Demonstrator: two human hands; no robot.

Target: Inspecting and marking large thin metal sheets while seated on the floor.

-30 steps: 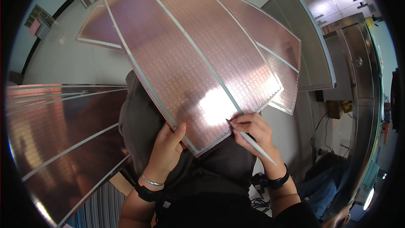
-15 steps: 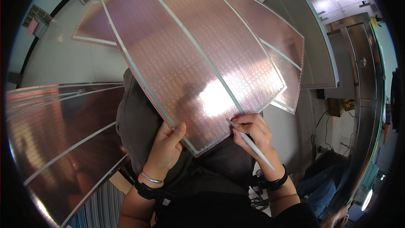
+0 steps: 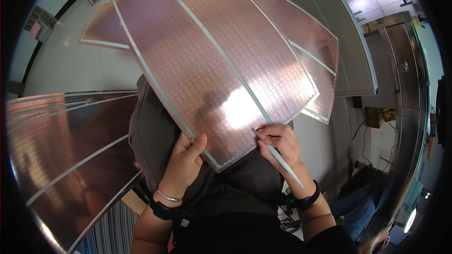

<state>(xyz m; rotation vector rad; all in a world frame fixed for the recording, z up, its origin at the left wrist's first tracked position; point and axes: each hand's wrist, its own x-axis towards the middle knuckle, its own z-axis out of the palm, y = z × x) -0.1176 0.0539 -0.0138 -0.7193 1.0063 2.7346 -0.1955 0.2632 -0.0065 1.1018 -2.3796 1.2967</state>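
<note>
A large copper-coloured patterned panel (image 3: pixel 207 61), crossed by pale strips, lies tilted over my lap. My left hand (image 3: pixel 187 159) pinches its near left edge, thumb on top and the fingers hidden underneath. Close to the near edge, my right hand (image 3: pixel 281 146) grips a slim pale grey pen-like tool (image 3: pixel 284 163). The tool's dark tip points at the panel's surface beside the bright reflection; whether it touches I cannot tell. Its tapered back end sticks out toward my wrist.
More copper panels (image 3: pixel 316 42) lie under the held one, and a stack of copper panels (image 3: pixel 70 160) stands at my left. A greyish panel (image 3: pixel 351 42) leans behind on the right, near a metal cabinet (image 3: pixel 402 66). Another person's hand (image 3: pixel 376 241) shows at the lower right.
My right hand and the tool have shifted slightly up and to the left over the panel. My left hand keeps its hold on the edge.
</note>
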